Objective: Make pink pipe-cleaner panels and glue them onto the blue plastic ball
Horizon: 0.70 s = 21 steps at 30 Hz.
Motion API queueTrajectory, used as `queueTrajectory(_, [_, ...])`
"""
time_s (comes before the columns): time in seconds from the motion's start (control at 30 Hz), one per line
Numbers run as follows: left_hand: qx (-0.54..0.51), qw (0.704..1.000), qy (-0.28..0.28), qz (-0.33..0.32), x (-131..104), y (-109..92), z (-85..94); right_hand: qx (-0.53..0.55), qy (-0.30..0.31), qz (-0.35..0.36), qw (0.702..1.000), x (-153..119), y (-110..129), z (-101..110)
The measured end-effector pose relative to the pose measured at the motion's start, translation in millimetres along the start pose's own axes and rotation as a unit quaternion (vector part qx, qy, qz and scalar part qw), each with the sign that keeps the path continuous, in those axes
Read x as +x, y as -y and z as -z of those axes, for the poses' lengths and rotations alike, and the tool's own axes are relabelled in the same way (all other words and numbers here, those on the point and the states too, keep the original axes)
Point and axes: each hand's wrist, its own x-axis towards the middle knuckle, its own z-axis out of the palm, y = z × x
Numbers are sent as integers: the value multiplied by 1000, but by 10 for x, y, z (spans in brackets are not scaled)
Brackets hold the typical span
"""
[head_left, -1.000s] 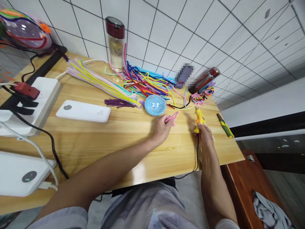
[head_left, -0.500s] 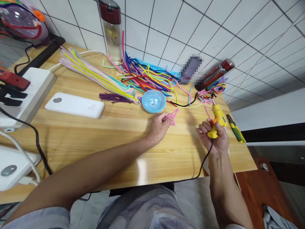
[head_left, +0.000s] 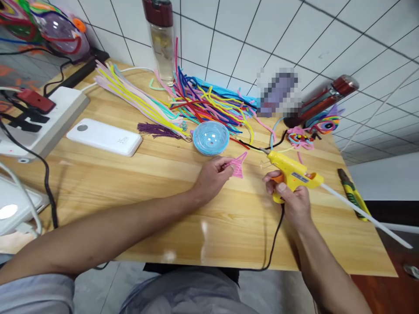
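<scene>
Left hand (head_left: 212,178): thumb and fingertips pinched shut on a small pink piece (head_left: 238,166), its narrow point up toward the wall, just below the blue bowl (head_left: 211,138). Right hand (head_left: 291,198) — fingers curled round the grip of a yellow glue gun (head_left: 290,169), nozzle pointing left toward the pink piece, long axis slanting down right along its white stick (head_left: 366,216), which passes over the pliers (head_left: 352,194).

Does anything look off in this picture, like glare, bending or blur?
Head view: pale glare on the near part of the table, and small glints in the blue bowl. Head view: the tiled wall's lines slant and fan out, probably lens distortion. Head view: a pixelated patch hides detail; the glue gun's label is too soft to read.
</scene>
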Motion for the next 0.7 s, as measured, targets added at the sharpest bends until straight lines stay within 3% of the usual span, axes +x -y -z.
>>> queueTrajectory(0.37, [7, 1000, 23, 6, -24, -37, -2, -14, 45, -20, 999, -119, -102, 4])
queueTrajectory(0.5, [12, 1000, 28, 1, -33, -39, 2, 14, -32, -41, 999, -44, -99, 33])
queueTrajectory(0.6, [15, 999, 28, -4, -46, -48, 13, 34, -115, -89, 989, 78, -123, 134])
queueTrajectory(0.7, [12, 1000, 24, 1, -52, -56, 22, 25, -152, -138, 978, 184, -186, 260])
